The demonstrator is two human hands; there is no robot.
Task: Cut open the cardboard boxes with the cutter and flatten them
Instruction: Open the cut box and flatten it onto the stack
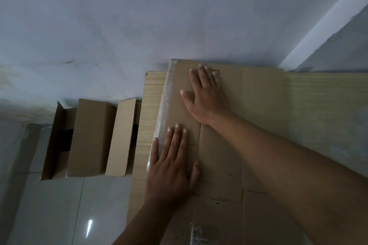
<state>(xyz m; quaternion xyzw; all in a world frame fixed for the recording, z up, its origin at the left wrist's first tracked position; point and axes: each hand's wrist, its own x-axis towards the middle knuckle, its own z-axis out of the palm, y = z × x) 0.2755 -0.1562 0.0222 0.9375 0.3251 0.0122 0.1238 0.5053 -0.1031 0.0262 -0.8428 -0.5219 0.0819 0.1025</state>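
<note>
1. Pressing down on the flattened cardboard (220,155), both hands lay palm down with fingers straight and spread, gripping nothing.
2. The left hand (173,165) rested near the sheet's left edge, its little finger on the clear tape (160,123) that ran along that edge.
3. The right hand (206,95) lay farther up the same sheet, near its far edge, with its fingertips beside a small dark wire hook (216,71).
4. The cardboard lay on the worktop (149,105), its far edge up against the wall (139,16). The right forearm crossed it from the lower right.
5. A box (89,139) stood on the tiled floor (49,205) just left of the worktop, with its flaps raised open. Its inside was dark, so I cannot tell what it held.
</note>
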